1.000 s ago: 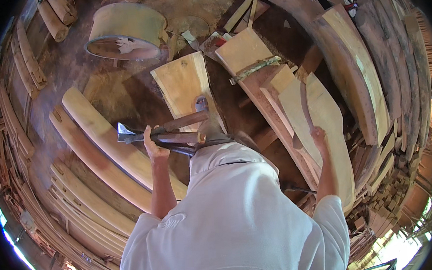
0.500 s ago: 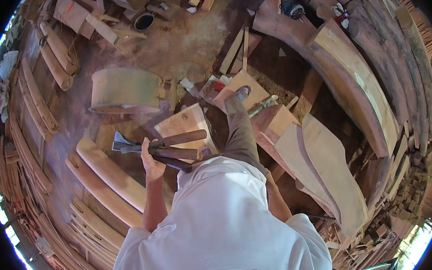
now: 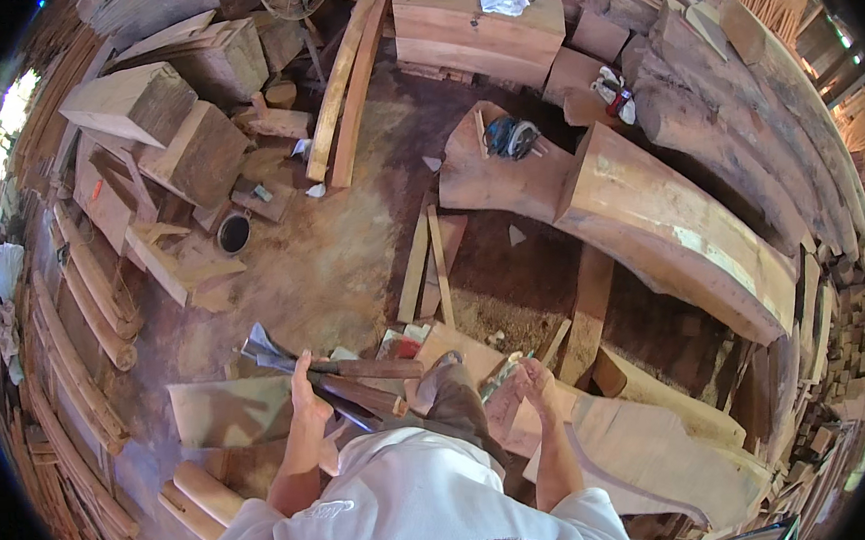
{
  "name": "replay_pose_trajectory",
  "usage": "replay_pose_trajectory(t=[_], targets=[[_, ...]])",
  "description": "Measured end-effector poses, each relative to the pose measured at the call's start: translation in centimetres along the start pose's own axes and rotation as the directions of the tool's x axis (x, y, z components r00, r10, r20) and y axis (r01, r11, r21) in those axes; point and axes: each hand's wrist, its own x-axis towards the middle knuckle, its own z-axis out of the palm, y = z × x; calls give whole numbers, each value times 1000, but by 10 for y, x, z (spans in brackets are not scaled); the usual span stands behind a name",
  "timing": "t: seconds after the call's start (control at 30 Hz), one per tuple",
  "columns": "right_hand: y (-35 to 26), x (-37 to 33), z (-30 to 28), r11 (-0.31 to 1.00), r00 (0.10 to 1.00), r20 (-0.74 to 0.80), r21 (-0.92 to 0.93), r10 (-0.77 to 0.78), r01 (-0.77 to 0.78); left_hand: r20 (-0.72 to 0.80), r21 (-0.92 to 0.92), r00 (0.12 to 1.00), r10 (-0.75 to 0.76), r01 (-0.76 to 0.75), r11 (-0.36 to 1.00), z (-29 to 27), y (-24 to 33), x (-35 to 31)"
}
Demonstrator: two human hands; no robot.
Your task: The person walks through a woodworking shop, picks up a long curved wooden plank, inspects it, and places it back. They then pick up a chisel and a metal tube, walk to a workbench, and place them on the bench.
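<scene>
My left hand (image 3: 307, 391) is closed around a bundle of wood-handled chisels (image 3: 371, 367). Their flared metal blades stick out to the left, and the dark handles point right toward my body. In front of me on the right, my right hand (image 3: 538, 381) hangs over a pale wooden board with nothing visible in it. Its fingers look loosely apart. A worn wooden board (image 3: 478, 352) lies just beyond my forward leg, with small red and white items beside it.
A large curved slab (image 3: 670, 218) spans the right side, with a blue power tool (image 3: 512, 137) on its far end. Two long beams (image 3: 349, 85) lie ahead. Heavy blocks (image 3: 189, 152) and a dark round container (image 3: 233, 234) are at left. Rounded timbers (image 3: 87, 274) line the left.
My view has shifted forward, showing more of the far workshop. My right hand has risen into sight from beside my body. The chisels remain in my left hand.
</scene>
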Motion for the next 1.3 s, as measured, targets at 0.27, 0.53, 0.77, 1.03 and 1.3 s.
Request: replay_pose_trajectory(t=[0.27,0.53,0.77,1.03,1.3], targets=[[-90,94,-45,990,983,-181,144,27,-1,159,168,987,-36,9,986,149,55,158],[-144,229,-9,973,869,-469,-224,-159,57,314,319,943,-108,2,948,224,160,386],[-142,382,215,877,841,-403,454,361,-159,409,319,881,-239,108,942,308,176,546],[-373,614,229,955,954,-60,-71,-293,289,453,625,834,-315,-46,779,485,237,626],[-556,870,325,867,791,365,296,-491,401,572,695,765,-295,-261,670,688,269,732]])
